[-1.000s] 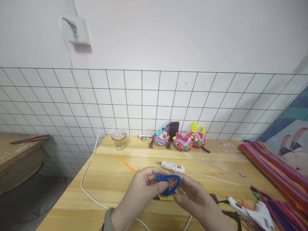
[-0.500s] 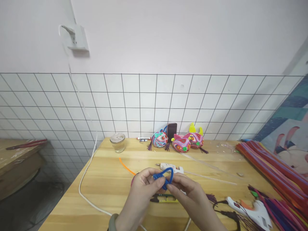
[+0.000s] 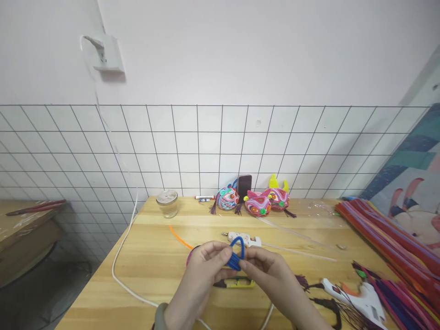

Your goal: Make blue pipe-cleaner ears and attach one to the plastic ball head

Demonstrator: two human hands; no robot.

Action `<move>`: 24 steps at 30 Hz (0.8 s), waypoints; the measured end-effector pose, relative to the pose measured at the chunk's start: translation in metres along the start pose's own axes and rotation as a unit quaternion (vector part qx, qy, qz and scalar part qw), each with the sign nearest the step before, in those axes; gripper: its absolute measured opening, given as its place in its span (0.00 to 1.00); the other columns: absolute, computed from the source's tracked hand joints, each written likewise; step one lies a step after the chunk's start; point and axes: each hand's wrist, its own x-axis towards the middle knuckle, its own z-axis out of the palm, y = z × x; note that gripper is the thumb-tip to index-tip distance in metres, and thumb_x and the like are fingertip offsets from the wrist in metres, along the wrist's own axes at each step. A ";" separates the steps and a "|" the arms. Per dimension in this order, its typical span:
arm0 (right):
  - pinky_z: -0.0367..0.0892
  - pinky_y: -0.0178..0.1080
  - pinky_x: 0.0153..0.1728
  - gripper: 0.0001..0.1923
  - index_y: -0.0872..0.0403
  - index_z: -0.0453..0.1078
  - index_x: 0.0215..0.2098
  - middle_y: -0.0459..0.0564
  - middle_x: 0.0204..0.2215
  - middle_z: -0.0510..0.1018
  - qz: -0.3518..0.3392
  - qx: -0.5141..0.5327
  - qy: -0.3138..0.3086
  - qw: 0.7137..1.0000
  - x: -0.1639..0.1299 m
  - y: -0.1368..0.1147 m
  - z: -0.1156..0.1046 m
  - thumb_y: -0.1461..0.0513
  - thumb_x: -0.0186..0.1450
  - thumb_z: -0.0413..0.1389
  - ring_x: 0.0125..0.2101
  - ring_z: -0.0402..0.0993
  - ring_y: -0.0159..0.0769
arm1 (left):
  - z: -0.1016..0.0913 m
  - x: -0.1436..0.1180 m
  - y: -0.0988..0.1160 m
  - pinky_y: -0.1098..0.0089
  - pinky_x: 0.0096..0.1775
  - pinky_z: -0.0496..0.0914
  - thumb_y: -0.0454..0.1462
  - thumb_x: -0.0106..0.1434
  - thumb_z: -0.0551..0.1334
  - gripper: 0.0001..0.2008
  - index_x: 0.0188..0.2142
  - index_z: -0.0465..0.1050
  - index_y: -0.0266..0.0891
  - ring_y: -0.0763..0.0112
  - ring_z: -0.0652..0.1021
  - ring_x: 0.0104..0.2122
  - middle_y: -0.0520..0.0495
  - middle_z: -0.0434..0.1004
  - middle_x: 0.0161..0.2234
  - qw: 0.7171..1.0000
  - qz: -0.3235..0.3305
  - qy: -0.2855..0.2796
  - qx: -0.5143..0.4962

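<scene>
- Both hands are up over the table (image 3: 154,256), meeting in the middle of the view.
- Left hand (image 3: 206,268): fingers curled in tight, thumb and fingertips pinching the blue pipe cleaner (image 3: 236,253) at its left side.
- Right hand (image 3: 270,272): fingers closed too, gripping the same pipe cleaner from the right; the two hands touch at the pinch.
- The pipe cleaner is bent into a small loop that stands up above the fingers, held off the table surface.
- Just behind the loop lies a white glue gun (image 3: 244,239); an orange pipe cleaner (image 3: 180,237) lies to its left.
- Under the hands, a yellow-green tool (image 3: 237,284) rests on the wood, partly hidden.
- A second glue gun (image 3: 357,298) lies to the right, near a heap of coloured pipe cleaners (image 3: 385,238).
- At the wall: a glass jar (image 3: 167,204), three colourful masks (image 3: 256,201) and a phone (image 3: 244,185) propped upright.
- A white cable (image 3: 120,256) runs down the table's left edge.
</scene>
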 end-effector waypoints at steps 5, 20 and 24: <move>0.57 0.32 0.24 0.10 0.57 0.72 0.27 0.44 0.20 0.71 0.010 -0.001 0.009 1.000 0.002 0.001 0.000 0.57 0.55 0.58 0.22 0.62 0.29 | 0.000 0.002 0.000 0.72 0.30 0.71 0.39 0.44 0.69 0.13 0.26 0.74 0.30 0.72 0.75 0.24 0.44 0.77 0.24 0.998 -0.015 0.041 0.033; 0.53 0.31 0.21 0.18 0.56 0.65 0.22 0.40 0.16 0.61 0.026 -0.057 0.015 0.998 0.002 -0.004 -0.002 0.49 0.52 0.56 0.18 0.55 0.27 | 0.000 0.003 -0.004 0.70 0.31 0.72 0.40 0.43 0.70 0.13 0.24 0.75 0.31 0.71 0.76 0.25 0.44 0.78 0.24 0.999 -0.015 0.041 0.021; 0.54 0.31 0.21 0.18 0.56 0.65 0.23 0.40 0.16 0.60 0.026 -0.064 0.016 0.997 0.002 -0.002 -0.002 0.48 0.53 0.56 0.19 0.55 0.27 | -0.001 0.003 -0.003 0.70 0.29 0.71 0.42 0.46 0.68 0.13 0.26 0.74 0.32 0.70 0.76 0.25 0.43 0.78 0.26 0.999 -0.029 0.014 0.033</move>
